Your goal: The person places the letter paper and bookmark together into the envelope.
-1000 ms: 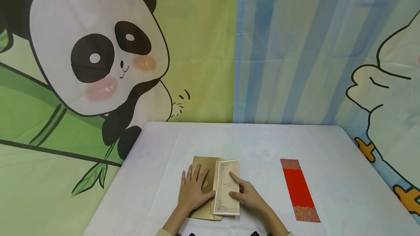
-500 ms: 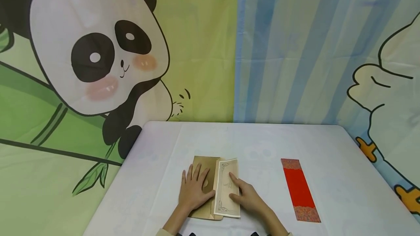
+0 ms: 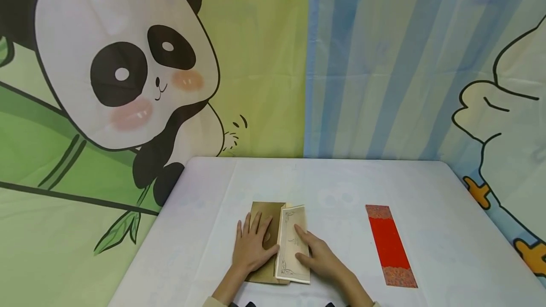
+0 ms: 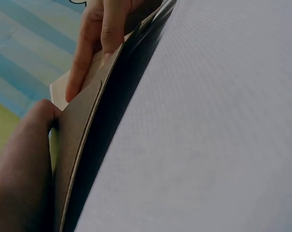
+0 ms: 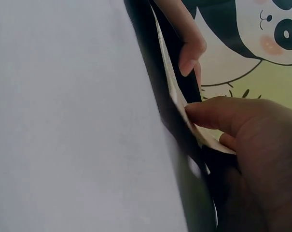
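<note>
We see a cream card [image 3: 288,245] lying over the right edge of a brown envelope [image 3: 268,271], the pair already side by side but the card's visible face outside the envelope, so we judge the work partway along, with the red strip [image 3: 390,245] untouched well to the envelope's right. Just right of the envelope, a right hand [image 3: 320,256] pinches the card's outer edge, thumb and forefinger on top, while the left hand [image 3: 251,251] presses flat on the envelope, fingers spread.

A cream printed card [image 3: 291,244] overlaps a flat brown envelope [image 3: 271,238].
</note>
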`<action>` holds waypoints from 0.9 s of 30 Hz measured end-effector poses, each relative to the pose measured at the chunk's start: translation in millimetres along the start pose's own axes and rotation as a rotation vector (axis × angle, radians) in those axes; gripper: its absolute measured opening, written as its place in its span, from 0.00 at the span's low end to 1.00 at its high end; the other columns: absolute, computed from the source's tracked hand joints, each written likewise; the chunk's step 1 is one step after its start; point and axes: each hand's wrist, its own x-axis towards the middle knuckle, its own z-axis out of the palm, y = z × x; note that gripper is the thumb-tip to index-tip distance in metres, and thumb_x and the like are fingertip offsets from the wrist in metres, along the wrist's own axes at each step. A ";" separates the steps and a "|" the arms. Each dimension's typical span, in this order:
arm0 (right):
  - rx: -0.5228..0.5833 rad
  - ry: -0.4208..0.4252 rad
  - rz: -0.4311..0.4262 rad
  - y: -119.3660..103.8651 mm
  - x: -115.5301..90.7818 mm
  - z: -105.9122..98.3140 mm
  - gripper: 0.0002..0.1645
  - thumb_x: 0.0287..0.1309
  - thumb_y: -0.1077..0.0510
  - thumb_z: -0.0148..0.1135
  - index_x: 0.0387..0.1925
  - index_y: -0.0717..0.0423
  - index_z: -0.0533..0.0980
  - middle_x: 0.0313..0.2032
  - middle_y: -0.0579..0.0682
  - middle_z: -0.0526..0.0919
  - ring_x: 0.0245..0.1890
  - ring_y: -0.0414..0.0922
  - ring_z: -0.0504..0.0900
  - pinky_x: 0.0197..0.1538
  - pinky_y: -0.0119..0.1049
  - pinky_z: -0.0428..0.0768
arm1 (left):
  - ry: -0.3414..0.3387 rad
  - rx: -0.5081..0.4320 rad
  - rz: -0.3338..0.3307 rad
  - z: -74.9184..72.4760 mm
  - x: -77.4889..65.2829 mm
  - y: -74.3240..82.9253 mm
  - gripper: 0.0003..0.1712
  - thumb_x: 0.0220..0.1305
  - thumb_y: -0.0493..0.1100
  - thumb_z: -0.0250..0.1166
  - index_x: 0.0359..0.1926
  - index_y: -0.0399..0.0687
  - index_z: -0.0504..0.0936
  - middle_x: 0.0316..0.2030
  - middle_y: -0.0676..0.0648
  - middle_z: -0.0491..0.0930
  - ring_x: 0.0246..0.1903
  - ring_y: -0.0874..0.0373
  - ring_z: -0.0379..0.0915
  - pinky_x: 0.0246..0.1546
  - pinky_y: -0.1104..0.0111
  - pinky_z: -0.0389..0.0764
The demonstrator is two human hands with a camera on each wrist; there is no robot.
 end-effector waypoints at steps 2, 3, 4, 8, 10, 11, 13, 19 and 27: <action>-0.024 -0.006 0.003 -0.3 1.0 1.7 0.44 0.55 0.54 0.62 0.70 0.54 0.54 0.66 0.54 0.61 0.63 0.56 0.61 0.61 0.53 0.62 | -0.003 -0.004 -0.001 -1.2 0.3 0.1 0.47 0.48 0.75 0.52 0.67 0.61 0.63 0.67 0.43 0.56 0.67 0.40 0.43 0.62 0.44 0.44; -0.040 -0.006 0.003 -0.4 1.2 2.5 0.44 0.55 0.53 0.61 0.70 0.53 0.54 0.66 0.54 0.61 0.63 0.57 0.61 0.61 0.54 0.61 | -0.006 -0.005 -0.001 -1.8 0.4 0.4 0.47 0.48 0.75 0.52 0.67 0.61 0.62 0.67 0.43 0.56 0.67 0.40 0.43 0.62 0.44 0.43; -0.054 -0.007 0.007 -0.7 1.3 3.1 0.43 0.55 0.53 0.61 0.70 0.52 0.54 0.66 0.54 0.61 0.63 0.59 0.60 0.61 0.55 0.61 | -0.011 -0.001 -0.002 -2.4 0.5 0.8 0.47 0.48 0.75 0.52 0.68 0.61 0.62 0.67 0.43 0.56 0.67 0.40 0.43 0.63 0.44 0.43; -0.101 -0.011 0.025 -1.4 0.9 5.1 0.42 0.56 0.48 0.60 0.70 0.49 0.55 0.65 0.57 0.61 0.63 0.64 0.57 0.60 0.60 0.57 | -0.016 0.007 0.003 -3.8 0.5 2.1 0.47 0.48 0.74 0.52 0.67 0.61 0.62 0.67 0.43 0.56 0.67 0.39 0.43 0.62 0.44 0.43; -0.124 -0.017 0.030 -1.3 1.0 6.0 0.42 0.56 0.45 0.59 0.70 0.48 0.55 0.65 0.60 0.61 0.64 0.65 0.56 0.61 0.60 0.56 | -0.011 0.012 0.005 -4.0 0.1 2.5 0.47 0.47 0.74 0.53 0.67 0.60 0.63 0.67 0.43 0.56 0.67 0.39 0.44 0.62 0.44 0.44; -0.137 -0.021 0.031 -1.3 1.2 6.6 0.42 0.56 0.44 0.58 0.70 0.47 0.55 0.65 0.60 0.61 0.64 0.64 0.56 0.61 0.60 0.55 | -0.007 0.013 0.007 -4.1 -0.1 2.5 0.47 0.47 0.73 0.53 0.67 0.60 0.63 0.67 0.43 0.57 0.67 0.39 0.44 0.62 0.43 0.44; -0.170 -0.023 0.023 -0.6 2.4 8.1 0.42 0.57 0.41 0.57 0.70 0.47 0.56 0.65 0.60 0.61 0.64 0.62 0.56 0.63 0.58 0.55 | 0.000 0.016 0.009 -3.7 -0.4 2.3 0.47 0.46 0.73 0.54 0.67 0.59 0.63 0.67 0.43 0.57 0.66 0.39 0.45 0.62 0.43 0.44; -0.258 0.015 -0.034 0.0 6.6 11.3 0.42 0.55 0.36 0.56 0.68 0.45 0.58 0.64 0.58 0.63 0.65 0.58 0.56 0.65 0.53 0.51 | -0.002 0.018 0.003 -1.3 -0.8 1.5 0.48 0.46 0.74 0.54 0.67 0.60 0.62 0.67 0.43 0.56 0.67 0.39 0.44 0.62 0.43 0.44; -0.328 0.184 -0.121 2.7 13.7 14.3 0.48 0.44 0.31 0.63 0.63 0.52 0.67 0.60 0.54 0.70 0.65 0.53 0.60 0.64 0.54 0.54 | 0.022 -0.009 -0.010 0.0 -0.2 1.7 0.50 0.43 0.74 0.56 0.67 0.61 0.62 0.68 0.43 0.55 0.66 0.37 0.44 0.62 0.44 0.44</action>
